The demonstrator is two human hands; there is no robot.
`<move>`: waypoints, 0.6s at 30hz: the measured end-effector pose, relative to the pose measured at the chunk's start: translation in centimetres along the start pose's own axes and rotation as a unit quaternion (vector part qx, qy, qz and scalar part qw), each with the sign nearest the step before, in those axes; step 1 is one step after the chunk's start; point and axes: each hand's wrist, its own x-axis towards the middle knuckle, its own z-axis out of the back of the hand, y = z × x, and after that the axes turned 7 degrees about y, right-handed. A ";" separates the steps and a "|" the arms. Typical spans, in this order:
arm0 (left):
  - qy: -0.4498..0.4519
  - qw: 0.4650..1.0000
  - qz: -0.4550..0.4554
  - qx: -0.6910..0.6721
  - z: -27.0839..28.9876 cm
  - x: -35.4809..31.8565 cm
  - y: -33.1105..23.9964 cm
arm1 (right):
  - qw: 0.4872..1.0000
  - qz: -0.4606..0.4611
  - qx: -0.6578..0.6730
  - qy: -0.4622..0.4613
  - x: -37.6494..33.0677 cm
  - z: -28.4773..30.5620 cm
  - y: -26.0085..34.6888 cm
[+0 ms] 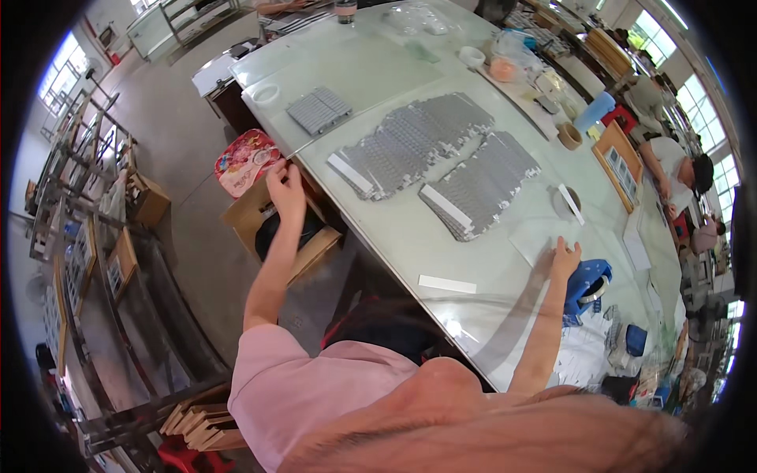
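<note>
My left hand (285, 187) is over the table's left edge, above an open wooden drawer (315, 254). Its fingers are loosely bent, thumb apart, and I see nothing held. A red patterned item (246, 162) lies just beyond it. My right hand (565, 257) hovers low over the table beside a blue tape dispenser (587, 284), fingers apart and holding nothing visible. Between the hands lie two patches of overlapping grey strips (430, 138) (495, 183), each with a white strip (351, 173) (446, 206) along its near left end. Another white strip (447, 284) rests near the front edge.
A stack of grey pieces (318, 110) sits at the table's far left. A tape roll (564, 202) with a white strip, a wooden frame (618, 167) and a blue roll (594, 112) are at the right. Another person (670, 169) works beyond. Metal racks (102, 276) stand left.
</note>
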 end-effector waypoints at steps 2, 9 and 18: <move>-0.038 0.997 0.065 0.025 -0.8 5.3 4.9 | 1.000 -0.009 0.004 -0.003 1.2 0.8 -2.7; 0.035 0.954 0.297 -0.006 -2.3 11.3 5.7 | 0.996 -0.035 0.087 0.011 0.6 -0.1 -0.5; 0.069 0.949 0.280 -0.128 -2.4 10.6 5.6 | 0.988 -0.061 0.135 0.038 -0.1 0.1 0.3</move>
